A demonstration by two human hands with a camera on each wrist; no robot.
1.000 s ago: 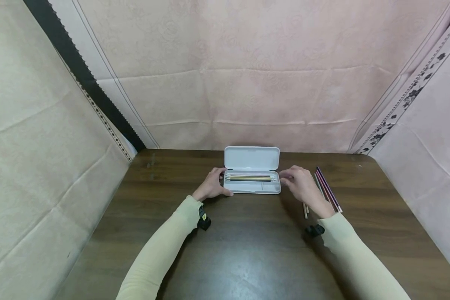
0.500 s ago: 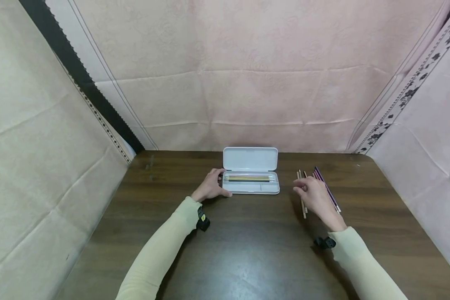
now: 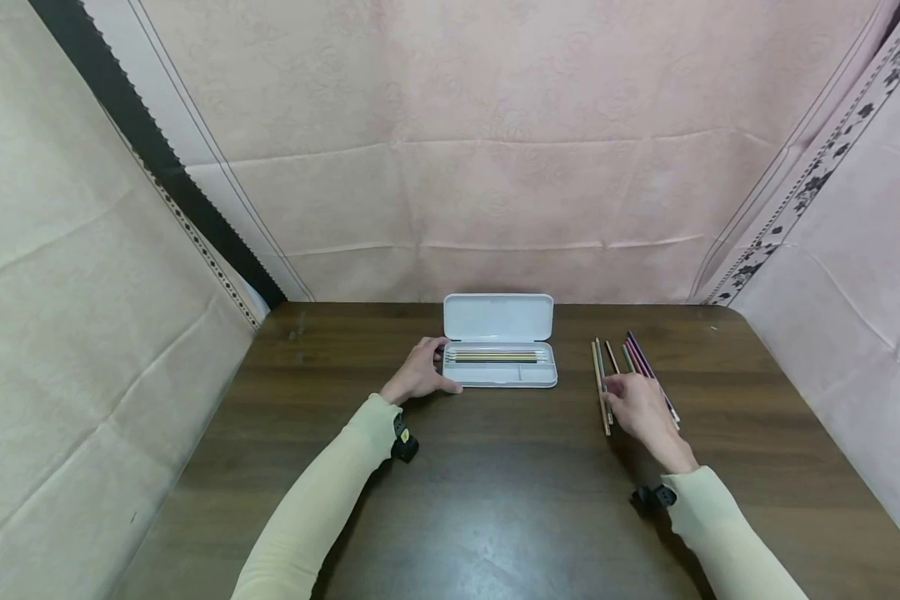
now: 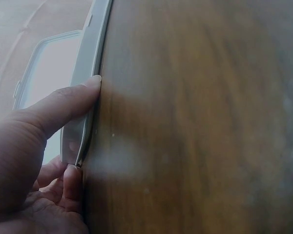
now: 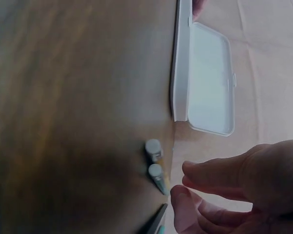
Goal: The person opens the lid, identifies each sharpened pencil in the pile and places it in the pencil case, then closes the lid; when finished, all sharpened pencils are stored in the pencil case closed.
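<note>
A white pencil case [image 3: 480, 378] lies with its lid [image 3: 498, 317] raised at the back; several pencils [image 3: 493, 357] lie lengthwise inside. My left hand [image 3: 420, 371] grips its left end, thumb [image 4: 63, 105] along the front side and fingers curled at the corner. To the right, my right hand [image 3: 640, 407] is low over a group of loose pencils [image 3: 598, 387]. In the right wrist view, its thumb and forefinger stand slightly apart, close beside pale pencil ends [image 5: 155, 170]. Part of the group is hidden under this hand.
Purple and dark pencils [image 3: 645, 360] lie slanted on the far side of the right hand. Everything rests on a brown wooden table [image 3: 495, 483]. A pale cloth [image 3: 510, 192] hangs behind the table's back edge, with more cloth at both sides.
My right hand has moved from the case's right end rightward, then down to the loose pencils, uncovering the leftmost ones. The left hand stays at the case.
</note>
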